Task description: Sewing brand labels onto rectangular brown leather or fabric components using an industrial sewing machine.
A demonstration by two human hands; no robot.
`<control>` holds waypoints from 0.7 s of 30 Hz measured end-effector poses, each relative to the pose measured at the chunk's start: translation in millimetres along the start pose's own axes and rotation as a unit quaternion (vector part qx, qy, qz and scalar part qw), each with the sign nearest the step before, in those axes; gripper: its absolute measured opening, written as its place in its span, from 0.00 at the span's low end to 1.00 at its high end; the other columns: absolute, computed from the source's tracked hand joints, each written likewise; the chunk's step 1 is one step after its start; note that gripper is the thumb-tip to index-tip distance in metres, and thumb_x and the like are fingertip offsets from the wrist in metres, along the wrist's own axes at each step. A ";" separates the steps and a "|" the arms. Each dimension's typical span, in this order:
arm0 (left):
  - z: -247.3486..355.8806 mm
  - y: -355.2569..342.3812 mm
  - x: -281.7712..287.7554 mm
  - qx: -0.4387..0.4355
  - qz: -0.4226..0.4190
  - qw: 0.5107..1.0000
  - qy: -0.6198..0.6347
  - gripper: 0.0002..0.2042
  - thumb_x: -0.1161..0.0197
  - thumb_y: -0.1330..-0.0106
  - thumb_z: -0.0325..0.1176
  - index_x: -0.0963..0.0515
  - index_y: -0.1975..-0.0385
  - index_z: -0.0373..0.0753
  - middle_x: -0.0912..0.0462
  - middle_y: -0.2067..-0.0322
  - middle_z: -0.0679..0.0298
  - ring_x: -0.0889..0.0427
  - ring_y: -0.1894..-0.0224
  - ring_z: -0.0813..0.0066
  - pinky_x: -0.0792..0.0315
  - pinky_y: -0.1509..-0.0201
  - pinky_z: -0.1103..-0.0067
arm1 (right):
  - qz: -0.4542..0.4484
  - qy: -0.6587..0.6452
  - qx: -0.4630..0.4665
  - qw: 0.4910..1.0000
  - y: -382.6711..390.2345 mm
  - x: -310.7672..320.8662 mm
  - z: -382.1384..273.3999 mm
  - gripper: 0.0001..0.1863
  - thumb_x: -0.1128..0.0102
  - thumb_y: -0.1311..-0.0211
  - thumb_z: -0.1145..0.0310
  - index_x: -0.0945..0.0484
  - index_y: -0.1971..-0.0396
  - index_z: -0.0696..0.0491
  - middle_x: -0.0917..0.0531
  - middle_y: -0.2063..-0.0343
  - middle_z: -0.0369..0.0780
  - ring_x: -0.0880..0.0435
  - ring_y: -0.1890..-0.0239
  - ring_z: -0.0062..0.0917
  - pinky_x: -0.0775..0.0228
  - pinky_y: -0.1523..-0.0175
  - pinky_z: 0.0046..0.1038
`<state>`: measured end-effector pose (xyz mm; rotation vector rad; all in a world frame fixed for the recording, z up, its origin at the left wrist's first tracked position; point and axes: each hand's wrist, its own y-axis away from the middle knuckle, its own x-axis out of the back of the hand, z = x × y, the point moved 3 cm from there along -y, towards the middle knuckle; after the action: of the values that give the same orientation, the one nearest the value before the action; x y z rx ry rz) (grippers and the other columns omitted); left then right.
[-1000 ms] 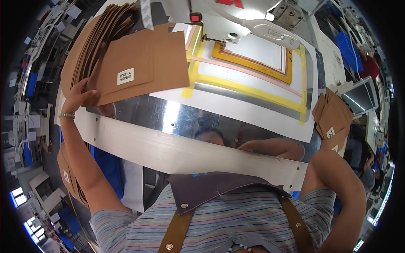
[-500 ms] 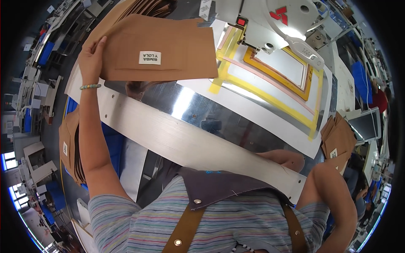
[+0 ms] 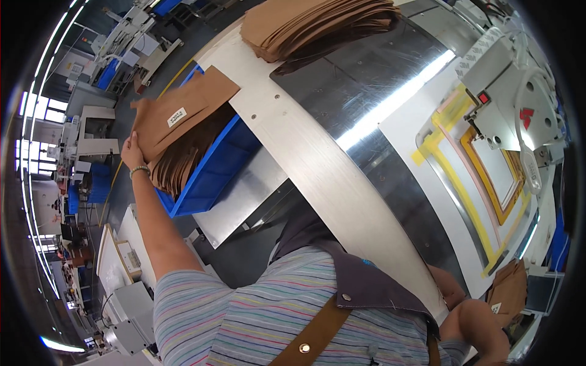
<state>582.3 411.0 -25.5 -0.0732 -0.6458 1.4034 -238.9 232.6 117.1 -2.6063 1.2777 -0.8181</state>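
My left hand (image 3: 132, 154) grips the edge of a tan leather-like piece (image 3: 183, 111) with a small white label, held over a blue bin (image 3: 210, 171) that contains several more tan pieces. The bin stands to the left of the shiny metal worktable (image 3: 342, 97). My right hand (image 3: 450, 288) is low at the right by the table's white front rim (image 3: 329, 177), mostly hidden behind my shoulder; whether it holds anything cannot be seen. A stack of tan pieces (image 3: 311, 24) lies on the table's far left end.
A white sewing-machine head (image 3: 516, 91) sits over a white template with yellow and orange frames (image 3: 482, 177). More tan pieces (image 3: 510, 293) are piled at the lower right. Other workstations and machines fill the floor to the left.
My left hand has carried the labelled tan piece from above the table leftward and down to the blue bin. The view has swung left with it.
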 end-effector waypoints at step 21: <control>90.1 112.0 -98.9 -0.352 -0.037 0.880 -0.318 0.27 0.35 0.24 0.49 0.21 0.31 0.41 0.22 0.29 0.58 0.33 0.22 0.52 0.43 0.18 0.57 | 0.302 -0.163 -0.247 0.906 64.3 31.1 134.7 0.34 0.16 0.41 0.61 0.16 0.38 0.62 0.11 0.49 0.49 0.10 0.49 0.36 0.19 0.44 0.35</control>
<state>438.9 312.2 -34.8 -0.1631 -1.6773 1.0393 -198.1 151.8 -5.6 -2.2505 2.2072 0.0603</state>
